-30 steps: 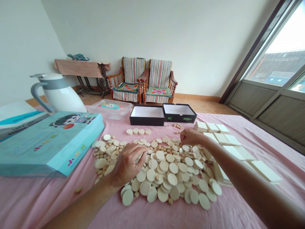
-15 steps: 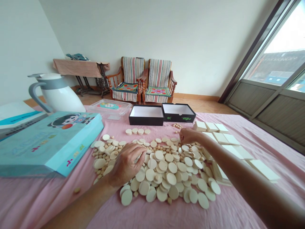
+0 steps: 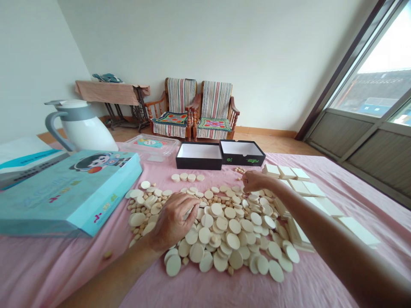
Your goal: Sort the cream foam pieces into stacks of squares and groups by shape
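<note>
A wide heap of pale round wooden discs mixed with small wooden beads lies in front of me. Over its left part is my left hand, fingers curled together and thumb close to them; whatever they hold is hidden. My right hand reaches past the heap's far edge with its fingers closed, and what is in them cannot be made out. Just beyond it sits a small group of wooden beads. To the left of that group, several short stacks of discs form a row.
Stacks of square wooden tiles stand at the right, partly behind my right forearm. Two open black boxes and a clear plastic box are at the back. A light-blue box and a white jug occupy the left.
The view shifts slightly with the head. Both hands stay in nearly the same places, and the heap, rows and boxes look the same.
</note>
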Motion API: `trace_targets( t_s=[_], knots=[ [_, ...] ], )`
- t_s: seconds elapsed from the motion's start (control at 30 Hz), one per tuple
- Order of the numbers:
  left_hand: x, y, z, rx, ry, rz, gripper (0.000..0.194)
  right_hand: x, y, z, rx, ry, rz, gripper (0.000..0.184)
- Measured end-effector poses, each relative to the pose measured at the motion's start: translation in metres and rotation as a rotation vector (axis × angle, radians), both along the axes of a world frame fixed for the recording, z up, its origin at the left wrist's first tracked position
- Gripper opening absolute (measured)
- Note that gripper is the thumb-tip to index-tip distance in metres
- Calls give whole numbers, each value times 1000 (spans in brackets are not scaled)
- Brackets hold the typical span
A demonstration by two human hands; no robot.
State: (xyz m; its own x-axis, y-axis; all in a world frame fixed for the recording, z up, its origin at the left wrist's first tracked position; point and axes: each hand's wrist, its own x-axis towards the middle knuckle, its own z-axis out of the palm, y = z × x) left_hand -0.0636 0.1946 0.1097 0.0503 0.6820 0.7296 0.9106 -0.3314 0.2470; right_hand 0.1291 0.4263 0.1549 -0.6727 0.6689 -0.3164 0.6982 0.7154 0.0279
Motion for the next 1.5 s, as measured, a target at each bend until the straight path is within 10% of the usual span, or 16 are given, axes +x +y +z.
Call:
trace_targets(
  t_s=[0.2,0.47,1.2,1.5],
  knots=[
    [0,0,0,-12,1,-4,15,-2,5,-7,170,240,-91,24],
    [0,-1,0,-11,6,-5,15,-31,-32,-24,10,317,150,30],
    [0,-2,-2,-46,-23,3,14,-110,-38,-28,65,550,137,35],
    [1,-1,-2,-40,-19,2,14,-72,-36,-16,-114,310,241,40]
  ],
)
